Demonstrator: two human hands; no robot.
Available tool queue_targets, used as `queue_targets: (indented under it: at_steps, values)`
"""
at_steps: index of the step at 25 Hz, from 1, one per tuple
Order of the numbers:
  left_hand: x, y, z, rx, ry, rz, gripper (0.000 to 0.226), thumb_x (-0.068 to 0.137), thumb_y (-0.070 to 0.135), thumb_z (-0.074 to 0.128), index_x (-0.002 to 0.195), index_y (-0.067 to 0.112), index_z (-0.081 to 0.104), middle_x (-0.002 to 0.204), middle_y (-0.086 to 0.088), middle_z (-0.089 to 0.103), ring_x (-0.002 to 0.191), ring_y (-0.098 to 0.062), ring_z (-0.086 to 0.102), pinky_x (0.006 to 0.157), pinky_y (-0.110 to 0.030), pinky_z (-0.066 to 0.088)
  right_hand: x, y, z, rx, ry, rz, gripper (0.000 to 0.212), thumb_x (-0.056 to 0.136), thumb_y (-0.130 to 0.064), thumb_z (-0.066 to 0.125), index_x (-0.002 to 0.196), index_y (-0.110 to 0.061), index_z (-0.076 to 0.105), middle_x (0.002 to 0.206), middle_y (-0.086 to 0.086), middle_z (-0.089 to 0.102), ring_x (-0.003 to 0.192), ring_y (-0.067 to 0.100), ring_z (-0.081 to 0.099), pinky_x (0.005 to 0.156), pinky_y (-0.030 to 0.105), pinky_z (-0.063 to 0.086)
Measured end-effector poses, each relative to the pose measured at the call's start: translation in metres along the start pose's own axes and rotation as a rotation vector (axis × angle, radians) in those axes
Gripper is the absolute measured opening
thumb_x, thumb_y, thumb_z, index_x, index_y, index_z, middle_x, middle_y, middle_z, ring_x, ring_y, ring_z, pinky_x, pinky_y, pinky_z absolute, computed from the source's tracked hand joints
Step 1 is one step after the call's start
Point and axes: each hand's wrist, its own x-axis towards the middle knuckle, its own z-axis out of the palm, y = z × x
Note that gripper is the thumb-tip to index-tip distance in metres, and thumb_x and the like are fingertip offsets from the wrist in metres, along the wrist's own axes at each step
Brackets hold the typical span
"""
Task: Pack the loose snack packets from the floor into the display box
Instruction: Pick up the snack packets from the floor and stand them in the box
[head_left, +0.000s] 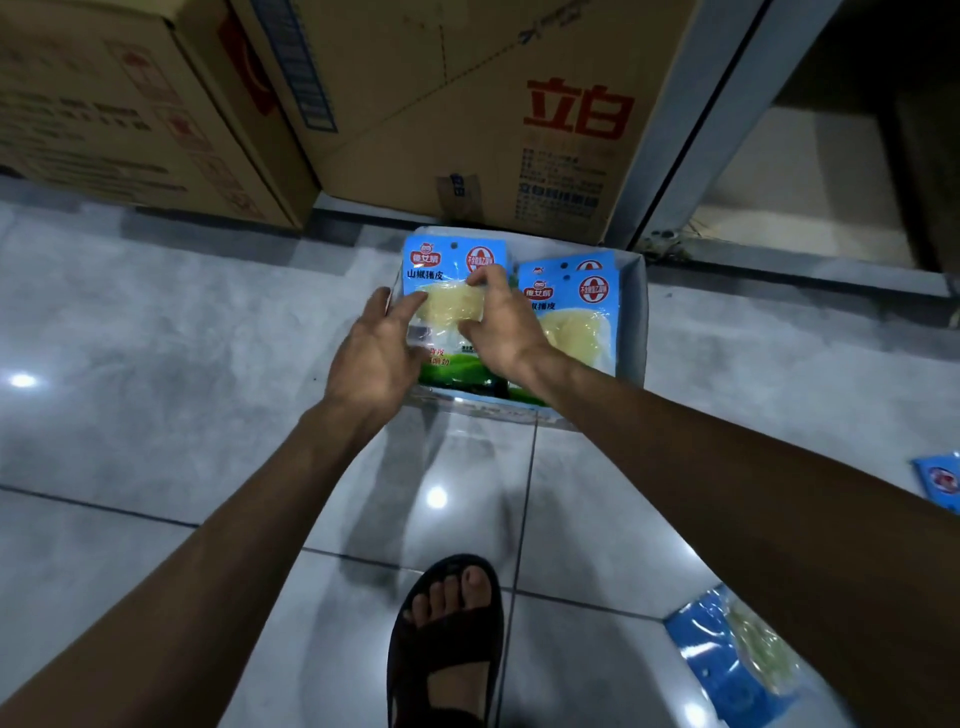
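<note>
On the tiled floor (156, 364), against the foot of a large cardboard carton (467, 104), stands the display box (632, 312), open at the top. Inside the display box, on its left side, a blue snack packet (447, 270) lies face up, and both hands meet on it. The right hand (501, 327) curls its fingers and thumb round the packet's clear window, gripping it. The left hand (374, 353) rests nearly straight, relaxed fingers against the packet's left edge. Filling the right side of the display box is a stack of matching packets (576, 317). Well apart from the display box, toward the viewer and to the right, two loose packets (737, 654) lie on the floor, one (940, 483) cut by the frame edge. Directly in front of the display box, a sandalled foot (447, 639) stands on the tiles.
</note>
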Motion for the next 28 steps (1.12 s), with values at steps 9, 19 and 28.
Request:
queue_targets:
  at_steps: [9,19,28]
  values:
    - [0.013,0.009,0.004,0.343,-0.073,0.19,0.079,0.089,0.025,0.066,0.153,0.024,0.021,0.163,-0.007,0.01,0.15,-0.03,0.006,0.12,-0.046,0.017,-0.014,-0.001,-0.014,-0.526,0.006,-0.183,0.075,0.083,-0.022,0.072,0.144,-0.007,0.031,0.138,0.022,0.029,0.13,0.038,0.03,0.108,0.041,0.034]
    - [0.01,0.029,0.007,0.373,-0.131,0.295,0.081,0.086,-0.001,0.052,0.153,0.026,0.017,0.163,-0.004,0.012,0.15,-0.027,0.01,0.121,-0.042,0.01,-0.016,0.066,-0.07,-0.963,-0.116,-0.134,0.1,0.081,-0.051,0.066,0.153,-0.021,0.003,0.16,0.019,0.003,0.148,0.034,0.001,0.121,0.045,0.007]
    - [-0.015,0.097,0.008,0.145,0.003,0.372,0.072,0.077,-0.008,0.054,0.143,0.017,0.043,0.152,-0.013,0.038,0.142,-0.031,0.03,0.118,-0.039,0.024,-0.049,0.069,-0.124,-0.676,0.037,-0.316,0.073,0.078,-0.023,0.074,0.141,-0.008,0.04,0.149,0.018,0.033,0.136,0.035,0.032,0.113,0.038,0.024]
